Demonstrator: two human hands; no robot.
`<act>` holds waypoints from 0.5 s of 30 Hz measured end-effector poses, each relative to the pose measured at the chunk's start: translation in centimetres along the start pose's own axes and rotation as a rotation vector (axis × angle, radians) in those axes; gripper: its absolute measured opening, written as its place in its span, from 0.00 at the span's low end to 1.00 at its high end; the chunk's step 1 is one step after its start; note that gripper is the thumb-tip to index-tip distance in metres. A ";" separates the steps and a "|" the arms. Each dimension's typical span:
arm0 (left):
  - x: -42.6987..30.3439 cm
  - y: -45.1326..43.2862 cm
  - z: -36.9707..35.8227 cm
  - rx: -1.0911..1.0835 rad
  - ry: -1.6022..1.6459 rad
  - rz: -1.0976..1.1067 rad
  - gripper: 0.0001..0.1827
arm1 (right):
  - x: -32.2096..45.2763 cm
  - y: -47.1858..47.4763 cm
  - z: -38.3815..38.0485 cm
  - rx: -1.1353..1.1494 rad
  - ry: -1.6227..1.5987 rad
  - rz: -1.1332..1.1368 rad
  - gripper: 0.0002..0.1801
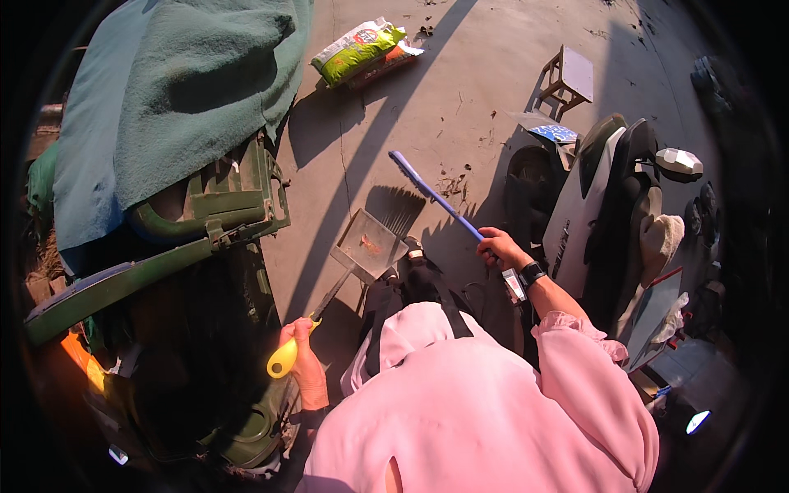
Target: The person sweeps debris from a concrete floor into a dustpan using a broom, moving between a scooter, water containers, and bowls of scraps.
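Observation:
My left hand (303,354) grips the yellow handle (283,358) of a small metal shovel, low at the left. The shovel's square pan (370,245) lies in front of my feet, with a small reddish-brown scrap (370,244) in it. In my right hand (504,248) is a long, slim blue-purple tool (441,200), which points up and left across the concrete floor (370,142). Its far end is slightly thicker; whether it has bristles I cannot tell. Dry leaf litter (455,185) is scattered on the floor beyond the tool.
A green cargo vehicle (203,203) under a teal blanket (197,105) stands at left. On the right is a white-and-black scooter (582,203) with a plate bearing writing. Farther off are a small stool (570,74) and plastic sacks (360,52).

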State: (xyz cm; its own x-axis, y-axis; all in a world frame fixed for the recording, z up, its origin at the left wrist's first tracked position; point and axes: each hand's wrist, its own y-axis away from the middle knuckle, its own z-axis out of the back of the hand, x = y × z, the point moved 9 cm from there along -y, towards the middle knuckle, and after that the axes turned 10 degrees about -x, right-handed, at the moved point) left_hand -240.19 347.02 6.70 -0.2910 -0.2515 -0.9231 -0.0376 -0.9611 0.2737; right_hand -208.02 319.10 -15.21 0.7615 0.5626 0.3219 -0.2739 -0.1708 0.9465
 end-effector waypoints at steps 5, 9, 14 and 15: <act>-1.4 -3.7 -2.8 0.103 0.029 -0.061 0.10 | -1.4 -0.5 2.4 -0.064 -0.057 -0.095 0.20; -3.3 -7.1 -5.7 0.189 -0.017 -0.128 0.10 | 0.5 -1.0 3.1 -0.190 -0.051 0.022 0.23; -5.1 -11.2 -7.9 0.272 0.002 -0.131 0.10 | -1.6 0.4 0.6 -0.217 -0.240 0.070 0.26; -4.9 -12.0 -8.7 0.306 0.005 -0.117 0.13 | -2.5 0.8 0.8 -0.226 -0.330 0.082 0.26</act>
State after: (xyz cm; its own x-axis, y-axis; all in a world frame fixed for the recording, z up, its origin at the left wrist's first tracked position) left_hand -230.04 358.79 5.55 -0.2630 -0.1424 -0.9542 -0.3564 -0.9048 0.2332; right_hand -209.64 316.95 -15.25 0.8695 0.2581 0.4212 -0.4356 -0.0015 0.9001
